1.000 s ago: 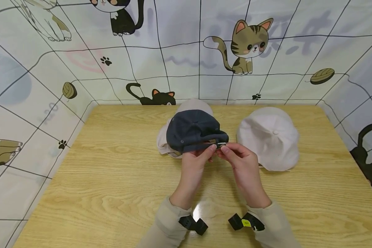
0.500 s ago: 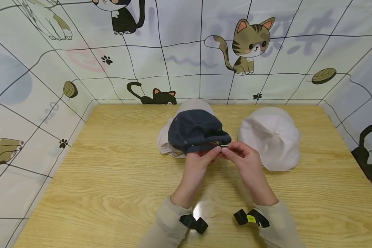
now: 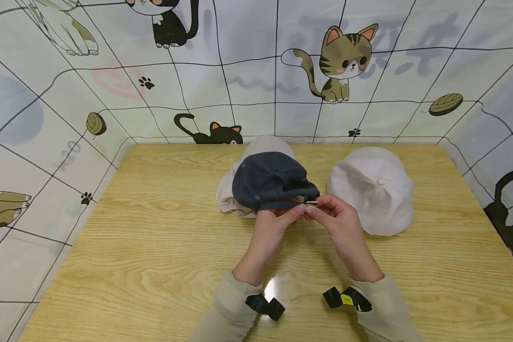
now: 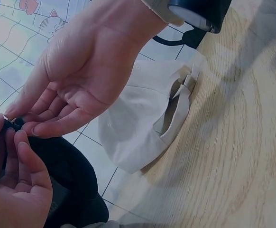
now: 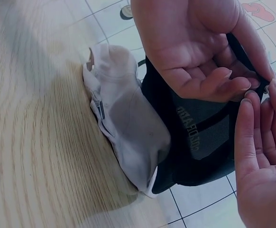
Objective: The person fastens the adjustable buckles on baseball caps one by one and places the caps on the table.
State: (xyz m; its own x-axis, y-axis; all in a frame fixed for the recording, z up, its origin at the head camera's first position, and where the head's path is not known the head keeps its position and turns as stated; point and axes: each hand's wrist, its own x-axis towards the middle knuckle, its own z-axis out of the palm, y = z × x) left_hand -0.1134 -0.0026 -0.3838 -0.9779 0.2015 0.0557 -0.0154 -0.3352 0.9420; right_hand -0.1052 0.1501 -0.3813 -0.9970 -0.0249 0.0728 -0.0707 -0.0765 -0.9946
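A navy baseball cap [image 3: 269, 178] is held with its back opening and strap facing the person. My left hand [image 3: 270, 233] pinches the strap [image 3: 278, 205] between thumb and fingers near its right end. Right beside it, the thumb and fingers of my right hand [image 3: 341, 232] pinch the strap's end by a small metal buckle [image 3: 311, 203]. The fingertips of both hands nearly meet there, as the left wrist view also shows. In the right wrist view, the inside of the navy cap [image 5: 199, 128] shows a line of printed lettering.
Behind the navy cap lie light beige caps [image 3: 268, 143], partly hidden by it. To the right, an off-white cap [image 3: 374, 190] rests on the wooden table [image 3: 154, 266]. A cat-patterned sheet [image 3: 248, 85] rises along the back and sides.
The navy cap and both hands have shifted slightly to the right, the right forearm most of all. The pinch at the strap persists, and the buckle shows a little more plainly. The other caps stay put.
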